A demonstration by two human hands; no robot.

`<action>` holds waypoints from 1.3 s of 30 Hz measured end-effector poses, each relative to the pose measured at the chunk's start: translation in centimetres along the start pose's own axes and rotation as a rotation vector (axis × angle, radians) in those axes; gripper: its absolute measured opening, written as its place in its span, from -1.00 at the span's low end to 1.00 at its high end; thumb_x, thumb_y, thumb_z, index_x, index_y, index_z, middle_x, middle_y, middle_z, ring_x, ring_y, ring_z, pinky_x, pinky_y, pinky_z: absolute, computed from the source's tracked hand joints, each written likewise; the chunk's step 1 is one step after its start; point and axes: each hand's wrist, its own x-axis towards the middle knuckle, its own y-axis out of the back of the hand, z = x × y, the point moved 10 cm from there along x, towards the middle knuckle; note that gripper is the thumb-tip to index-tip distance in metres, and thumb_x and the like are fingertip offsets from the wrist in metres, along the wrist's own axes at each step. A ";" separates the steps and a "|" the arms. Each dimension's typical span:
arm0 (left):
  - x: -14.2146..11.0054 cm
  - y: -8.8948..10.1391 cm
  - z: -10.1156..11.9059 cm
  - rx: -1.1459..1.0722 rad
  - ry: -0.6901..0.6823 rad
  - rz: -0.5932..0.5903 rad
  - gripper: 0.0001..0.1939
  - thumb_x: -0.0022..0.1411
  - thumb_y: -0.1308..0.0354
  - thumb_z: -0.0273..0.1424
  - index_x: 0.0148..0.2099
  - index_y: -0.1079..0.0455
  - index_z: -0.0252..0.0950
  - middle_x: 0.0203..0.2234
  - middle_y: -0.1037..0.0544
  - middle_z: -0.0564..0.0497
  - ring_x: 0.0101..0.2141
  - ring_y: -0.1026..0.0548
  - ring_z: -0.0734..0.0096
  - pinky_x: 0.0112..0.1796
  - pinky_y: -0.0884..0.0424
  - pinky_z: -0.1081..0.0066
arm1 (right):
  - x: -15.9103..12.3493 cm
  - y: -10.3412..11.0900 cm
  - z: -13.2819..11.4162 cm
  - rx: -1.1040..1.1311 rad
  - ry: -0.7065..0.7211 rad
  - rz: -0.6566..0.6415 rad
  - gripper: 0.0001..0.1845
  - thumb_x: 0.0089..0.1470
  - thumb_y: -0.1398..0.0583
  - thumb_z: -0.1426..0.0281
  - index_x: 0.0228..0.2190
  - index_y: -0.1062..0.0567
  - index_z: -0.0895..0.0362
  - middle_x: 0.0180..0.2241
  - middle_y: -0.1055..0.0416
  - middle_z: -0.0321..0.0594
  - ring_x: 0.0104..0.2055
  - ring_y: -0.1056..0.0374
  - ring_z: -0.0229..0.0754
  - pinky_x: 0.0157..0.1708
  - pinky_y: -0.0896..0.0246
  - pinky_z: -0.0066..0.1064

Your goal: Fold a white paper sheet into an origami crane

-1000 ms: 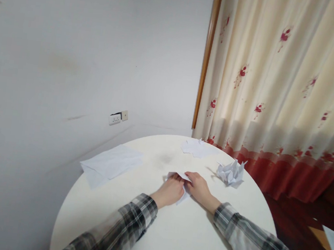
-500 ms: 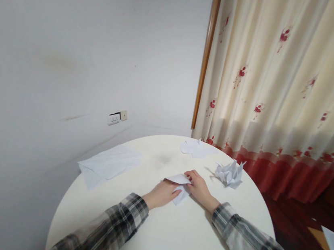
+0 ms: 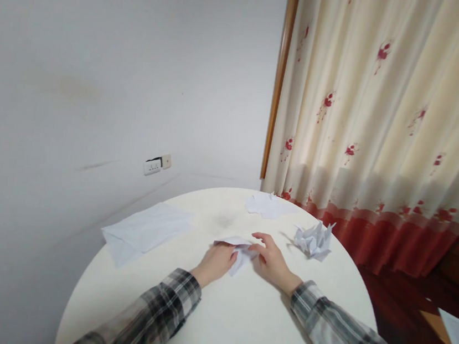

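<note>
1. Two bare hands work at one small, folded piece of thin white paper (image 3: 242, 258) just 12 o'clock of the middle of a round white counter (image 3: 260, 332), the wearer sitting at 6 o'clock.
2. The left hand (image 3: 216, 261) has its fingers tucked beneath the paper's raised flap; whether they pinch it cannot be told.
3. The right hand (image 3: 272, 260) is spread, fingers parted, beside the paper's 3 o'clock edge; contact is unclear.
4. Done, it seems: some folding here, and a cluster of pointed, folded white paper shapes (image 3: 312, 241) at 2 o'clock.
5. Left, apparently: the flap, not yet flat; large, flat white sheets (image 3: 151, 230) at 10 o'clock look mostly unworked.
6. Irregular white paper pieces (image 3: 265, 205) lie at 1 o'clock, their purpose unclear.
</note>
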 end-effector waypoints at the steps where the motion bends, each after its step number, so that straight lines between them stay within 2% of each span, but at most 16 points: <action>1: 0.0 0.0 0.1 -0.008 -0.012 0.007 -0.66 0.14 0.09 -0.40 -0.02 -0.24 -0.27 -0.10 -0.37 -0.08 -0.08 -0.29 0.19 -0.04 -0.14 0.25 | 0.0 -0.3 0.0 -0.011 0.016 -0.020 -0.46 -0.32 0.05 0.75 -0.30 -0.39 0.09 -0.06 -0.13 -0.17 0.00 -0.04 -0.16 -0.06 -0.06 -0.27; 9: -0.5 0.2 1.1 -0.064 -0.120 0.001 -0.56 0.10 -0.01 -0.28 0.05 -0.16 -0.20 -0.04 -0.32 -0.02 -0.04 -0.25 0.19 0.00 -0.09 0.24 | -0.1 -1.0 0.9 -0.061 0.002 -0.071 -0.61 -0.15 -0.04 0.68 -0.30 -0.42 0.08 -0.05 -0.15 -0.16 0.00 -0.07 -0.16 -0.06 -0.08 -0.25; 16: -0.9 0.1 1.7 -0.101 -0.218 -0.041 -0.54 0.14 0.03 -0.28 0.10 -0.08 -0.18 0.04 -0.22 0.00 0.04 -0.15 0.23 0.04 -0.05 0.25 | -0.3 -1.7 1.4 -0.057 -0.023 -0.114 -0.66 -0.10 -0.07 0.65 -0.28 -0.41 0.10 -0.05 -0.18 -0.13 0.00 -0.10 -0.18 -0.05 -0.10 -0.29; 23: -0.9 -0.6 1.4 -0.062 -0.197 -0.065 -0.54 0.14 0.02 -0.30 0.09 -0.08 -0.25 0.03 -0.23 -0.05 0.05 -0.13 0.21 0.04 -0.02 0.23 | -0.1 -1.7 0.4 -0.053 0.006 -0.151 -0.73 -0.04 -0.06 0.59 -0.26 -0.39 0.13 -0.06 -0.19 -0.10 -0.01 -0.13 -0.19 -0.06 -0.11 -0.31; 30: -1.0 -0.4 1.7 -0.105 -0.205 -0.096 -0.50 0.13 0.01 -0.29 0.12 -0.02 -0.23 0.07 -0.17 -0.04 0.05 -0.12 0.24 0.05 0.00 0.26 | -0.3 -1.9 0.7 -0.054 0.026 -0.173 -0.63 -0.06 -0.05 0.64 -0.19 -0.36 0.10 -0.04 -0.18 -0.11 0.01 -0.11 -0.20 -0.06 -0.11 -0.32; 39: -1.1 0.1 2.5 -0.134 -0.206 -0.112 -0.54 0.13 0.00 -0.28 0.08 -0.09 -0.22 0.04 -0.21 -0.01 0.05 -0.13 0.26 0.05 0.01 0.28 | -0.2 -2.1 -0.2 -0.008 0.071 -0.179 -0.75 -0.04 -0.06 0.60 -0.30 -0.41 0.12 -0.05 -0.20 -0.13 0.00 -0.12 -0.21 -0.06 -0.11 -0.32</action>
